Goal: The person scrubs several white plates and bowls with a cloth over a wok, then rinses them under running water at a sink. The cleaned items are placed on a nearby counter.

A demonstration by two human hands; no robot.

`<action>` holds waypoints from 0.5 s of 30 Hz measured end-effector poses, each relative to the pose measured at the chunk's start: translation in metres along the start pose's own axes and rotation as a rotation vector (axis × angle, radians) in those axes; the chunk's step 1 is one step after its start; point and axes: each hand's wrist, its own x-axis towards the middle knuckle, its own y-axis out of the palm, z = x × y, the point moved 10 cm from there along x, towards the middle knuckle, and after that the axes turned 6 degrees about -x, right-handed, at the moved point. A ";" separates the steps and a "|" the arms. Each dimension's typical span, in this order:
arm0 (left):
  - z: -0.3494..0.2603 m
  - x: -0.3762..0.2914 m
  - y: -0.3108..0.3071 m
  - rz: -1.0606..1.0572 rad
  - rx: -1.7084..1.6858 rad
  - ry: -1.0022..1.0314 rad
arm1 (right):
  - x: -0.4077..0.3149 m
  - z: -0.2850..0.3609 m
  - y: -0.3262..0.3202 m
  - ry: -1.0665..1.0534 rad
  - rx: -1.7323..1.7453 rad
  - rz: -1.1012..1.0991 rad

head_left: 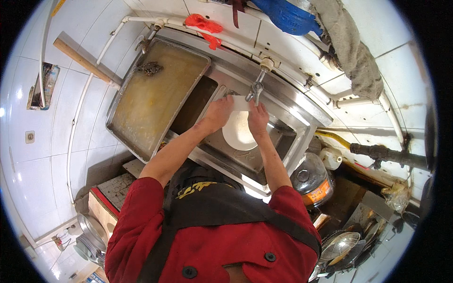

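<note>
My left hand [218, 112] and my right hand [258, 119] grip opposite ends of a small white piece [241, 103], slightly blurred; its kind is unclear. They are just below a metal tap [257, 86]; whether water runs is not clear. Beneath the piece, a round white bowl or plate [238, 131] sits in the stainless steel sink basin [249, 163]. My right hand and wrist cover part of its right side.
Left of the basin, a large metal tray [126, 144] holds cloudy water with a dark scrubber [150, 68]. A wooden handle [79, 63] leans by it. A plastic jug [308, 177] stands right of the sink; pans and strainers [341, 244] are lower right. Red cloth [203, 23] hangs on the pipe.
</note>
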 end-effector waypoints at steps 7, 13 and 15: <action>-0.049 -0.011 -0.011 -0.240 0.048 0.358 | -0.045 -0.064 0.011 0.545 0.503 0.049; -0.011 -0.010 0.023 -0.242 -0.206 0.113 | -0.018 -0.039 -0.016 0.249 0.120 -0.056; 0.004 -0.015 0.034 -0.240 -0.274 0.003 | -0.003 -0.024 -0.015 0.140 0.058 -0.053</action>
